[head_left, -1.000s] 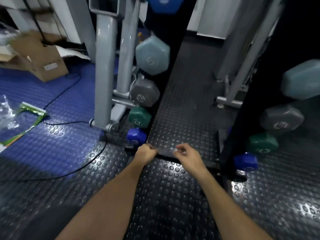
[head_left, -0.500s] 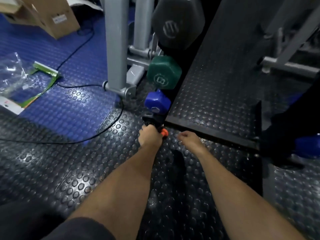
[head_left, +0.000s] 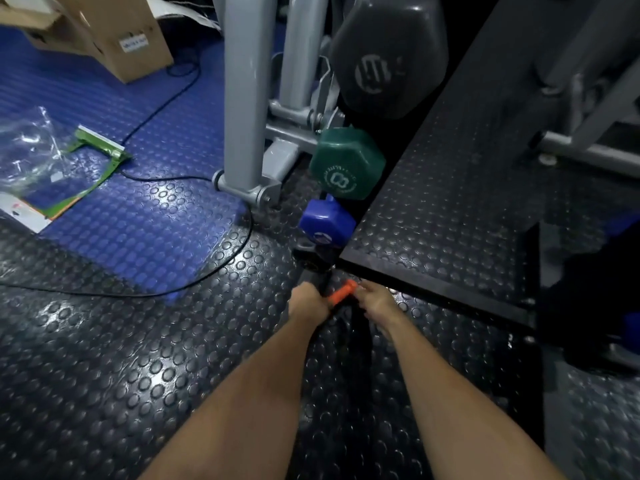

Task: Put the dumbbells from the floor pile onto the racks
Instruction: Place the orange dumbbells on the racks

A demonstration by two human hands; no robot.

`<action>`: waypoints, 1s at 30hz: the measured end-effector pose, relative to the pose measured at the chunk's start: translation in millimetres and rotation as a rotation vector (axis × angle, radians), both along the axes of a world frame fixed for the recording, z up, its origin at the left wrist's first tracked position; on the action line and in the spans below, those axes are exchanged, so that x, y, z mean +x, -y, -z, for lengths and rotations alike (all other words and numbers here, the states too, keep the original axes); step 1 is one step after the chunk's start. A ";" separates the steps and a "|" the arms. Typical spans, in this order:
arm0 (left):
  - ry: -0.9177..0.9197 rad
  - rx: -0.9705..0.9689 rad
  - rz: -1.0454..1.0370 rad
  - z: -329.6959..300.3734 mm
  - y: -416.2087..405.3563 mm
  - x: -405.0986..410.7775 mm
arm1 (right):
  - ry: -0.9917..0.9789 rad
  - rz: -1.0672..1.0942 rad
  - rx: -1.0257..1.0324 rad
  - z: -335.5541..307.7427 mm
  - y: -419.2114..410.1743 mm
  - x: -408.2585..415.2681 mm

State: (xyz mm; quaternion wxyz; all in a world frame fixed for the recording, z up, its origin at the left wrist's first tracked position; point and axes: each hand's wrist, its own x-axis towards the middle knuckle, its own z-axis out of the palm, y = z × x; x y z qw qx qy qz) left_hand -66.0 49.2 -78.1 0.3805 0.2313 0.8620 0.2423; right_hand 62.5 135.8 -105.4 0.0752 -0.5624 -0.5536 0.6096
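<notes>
My left hand (head_left: 307,303) and my right hand (head_left: 378,302) meet low over the floor at the foot of the black dumbbell rack (head_left: 311,258). Between them is a short orange bar (head_left: 341,292). The left hand is closed on its lower end and the right hand's fingers pinch its upper end. Both ends are hidden, so I cannot tell whether it is a dumbbell. On the rack above sit a blue dumbbell (head_left: 325,221), a green dumbbell (head_left: 346,164) and a grey dumbbell (head_left: 388,53), stacked upward.
A raised black studded mat (head_left: 450,202) lies to the right, its edge just beyond my hands. Grey machine posts (head_left: 242,98) stand at the left of the rack. A black cable (head_left: 194,282), plastic packaging (head_left: 52,161) and a cardboard box (head_left: 114,36) lie on the blue floor.
The view has dropped closer to the floor. Both hands left the mat edge and moved left to the rack's foot, where the orange bar now shows between them.
</notes>
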 end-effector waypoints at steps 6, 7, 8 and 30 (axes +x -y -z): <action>0.439 0.149 0.083 -29.3 -9.7 31.2 | 0.026 0.302 0.260 -39.7 -14.6 39.8; 0.483 0.197 0.113 -40.8 -13.6 36.1 | 0.006 0.355 0.303 -53.2 -19.3 48.0; 0.517 0.243 0.142 -53.9 -18.1 40.5 | -0.017 0.391 0.321 -67.3 -23.9 55.5; 0.378 1.370 0.391 -526.0 -10.6 93.3 | -0.619 0.216 0.869 -582.1 -55.8 112.1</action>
